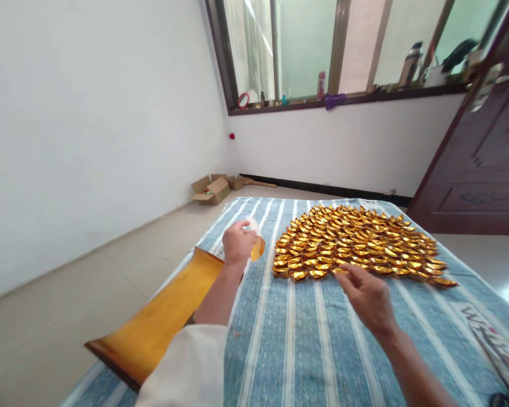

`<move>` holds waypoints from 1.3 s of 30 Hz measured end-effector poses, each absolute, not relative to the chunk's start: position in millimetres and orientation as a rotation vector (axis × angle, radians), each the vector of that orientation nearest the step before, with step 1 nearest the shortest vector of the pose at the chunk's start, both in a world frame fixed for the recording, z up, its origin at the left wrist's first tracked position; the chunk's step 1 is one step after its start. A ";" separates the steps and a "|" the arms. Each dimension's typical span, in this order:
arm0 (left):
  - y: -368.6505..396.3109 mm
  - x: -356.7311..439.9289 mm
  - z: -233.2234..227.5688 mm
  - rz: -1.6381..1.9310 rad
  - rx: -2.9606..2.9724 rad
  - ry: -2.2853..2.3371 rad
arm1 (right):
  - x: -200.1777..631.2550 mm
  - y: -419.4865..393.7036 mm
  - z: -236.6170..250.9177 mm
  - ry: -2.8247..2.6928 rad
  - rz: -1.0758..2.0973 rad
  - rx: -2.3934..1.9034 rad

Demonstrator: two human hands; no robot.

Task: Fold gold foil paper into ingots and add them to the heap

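Folded gold paper ingots stand in packed rows on a striped tablecloth. At the front row, my right hand has its fingertips pinched at a small gold paper ingot, partly hidden by the fingers. My left hand is closed, with a piece of gold paper showing under its fingers. Just behind those fingers is a white round thing, whose kind I cannot make out. Beneath my left forearm lies a long stack of gold paper sheets, curling up at its ends.
An open cardboard box sits on the floor by the wall. A dark red door stands at the right. Bottles, including a pink bottle, line the window sill. A dark object lies at the near right table corner.
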State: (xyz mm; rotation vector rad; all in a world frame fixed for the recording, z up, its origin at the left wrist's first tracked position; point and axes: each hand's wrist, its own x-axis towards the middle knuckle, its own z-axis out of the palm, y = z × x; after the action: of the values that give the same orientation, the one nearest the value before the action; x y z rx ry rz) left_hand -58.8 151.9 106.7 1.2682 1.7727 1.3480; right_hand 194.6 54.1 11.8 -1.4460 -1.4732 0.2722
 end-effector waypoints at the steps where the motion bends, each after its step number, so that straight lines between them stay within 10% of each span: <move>1: 140.9 -56.9 108.3 1.364 1.262 1.760 | 179.1 49.9 14.1 -1.549 0.245 -1.364; 9: 16.1 -17.4 78.1 1.532 0.997 1.281 | 96.4 23.3 2.0 -1.690 0.032 -1.239; 28: -67.1 -20.2 22.1 1.108 1.224 1.314 | 186.4 -25.2 -32.9 -1.910 -0.215 -1.026; 39: -87.5 -14.3 -17.6 1.037 2.651 1.385 | 177.3 -69.8 -21.2 -2.120 -0.602 -1.284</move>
State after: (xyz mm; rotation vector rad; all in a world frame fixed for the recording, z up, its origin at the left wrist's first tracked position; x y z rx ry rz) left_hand -14.3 -87.5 -17.6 2.6513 1.3852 1.0370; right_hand 177.3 -69.8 -21.2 -1.2837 -2.1199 -0.6021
